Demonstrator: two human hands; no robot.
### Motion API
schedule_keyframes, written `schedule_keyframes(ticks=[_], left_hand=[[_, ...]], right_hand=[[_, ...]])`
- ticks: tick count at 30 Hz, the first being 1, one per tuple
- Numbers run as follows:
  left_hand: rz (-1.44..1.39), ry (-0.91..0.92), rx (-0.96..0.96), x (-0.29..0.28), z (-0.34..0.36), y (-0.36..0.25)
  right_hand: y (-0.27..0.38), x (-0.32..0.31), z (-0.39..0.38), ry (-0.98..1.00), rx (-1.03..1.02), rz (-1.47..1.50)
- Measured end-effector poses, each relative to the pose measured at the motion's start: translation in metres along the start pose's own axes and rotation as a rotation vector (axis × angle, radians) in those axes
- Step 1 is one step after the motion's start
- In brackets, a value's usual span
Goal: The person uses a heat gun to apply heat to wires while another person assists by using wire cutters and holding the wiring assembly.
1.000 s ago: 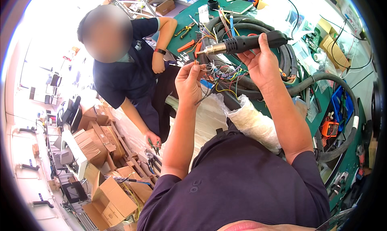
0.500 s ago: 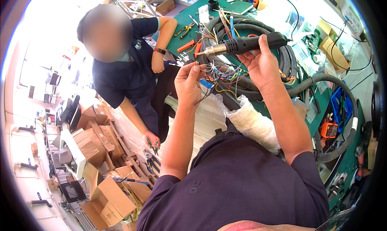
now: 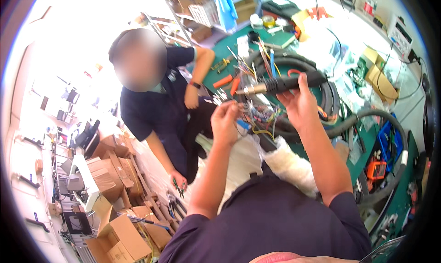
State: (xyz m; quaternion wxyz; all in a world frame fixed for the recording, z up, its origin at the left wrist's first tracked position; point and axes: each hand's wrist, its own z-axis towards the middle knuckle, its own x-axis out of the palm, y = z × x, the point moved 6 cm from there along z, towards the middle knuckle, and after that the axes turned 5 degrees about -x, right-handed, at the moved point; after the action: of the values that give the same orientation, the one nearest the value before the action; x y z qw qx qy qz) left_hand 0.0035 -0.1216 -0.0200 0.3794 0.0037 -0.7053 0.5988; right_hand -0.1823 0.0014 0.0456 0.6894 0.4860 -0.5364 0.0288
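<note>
A crowded workshop: a green-topped workbench (image 3: 220, 47) runs up the middle and right of the view, its surface nearly buried under tools and cable.

The right hand (image 3: 301, 102) is wrapped shut around the black handle of a hot-air tool (image 3: 285, 84), held level above the bench with its metal nozzle pointing left. The left hand (image 3: 226, 123), just beside it and lower, has its fingertips pressed together on thin strands from a bundle of coloured wires (image 3: 259, 116) that lies between the two hands; exactly which strand it pinches is too small to tell.

Thick grey hoses (image 3: 321, 95) coil behind the tool, and another loops toward the bench's right edge past a blue bin (image 3: 390, 143) and an orange meter (image 3: 375, 169). Orange-handled pliers (image 3: 228, 83) lie just left of the nozzle. White wrapped bundles (image 3: 289, 166) sit at the near edge, partly hidden by both forearms.

A co-worker in a dark shirt (image 3: 156, 111) leans on the bench's left edge, holding small cutters (image 3: 179, 186) low down. Cardboard boxes (image 3: 119, 235) crowd the floor at left, leaving little open room.
</note>
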Motion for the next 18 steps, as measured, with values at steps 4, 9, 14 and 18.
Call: schedule_keyframes(ticks=[4,9,14,18], left_hand=[[-0.006,-0.012,0.017,0.001,-0.007,-0.011],[-0.101,0.003,0.027,0.005,-0.004,-0.004],[0.058,-0.050,0.043,0.002,-0.004,-0.005],[-0.150,-0.025,0.061,-0.004,-0.006,-0.004]], right_hand=[[-0.001,0.007,-0.003,-0.028,0.015,0.035],[0.004,-0.004,-0.004,-0.095,-0.008,-0.019],[-0.006,-0.011,0.006,-0.041,0.010,-0.011],[-0.009,-0.009,0.002,-0.065,0.002,-0.033]])
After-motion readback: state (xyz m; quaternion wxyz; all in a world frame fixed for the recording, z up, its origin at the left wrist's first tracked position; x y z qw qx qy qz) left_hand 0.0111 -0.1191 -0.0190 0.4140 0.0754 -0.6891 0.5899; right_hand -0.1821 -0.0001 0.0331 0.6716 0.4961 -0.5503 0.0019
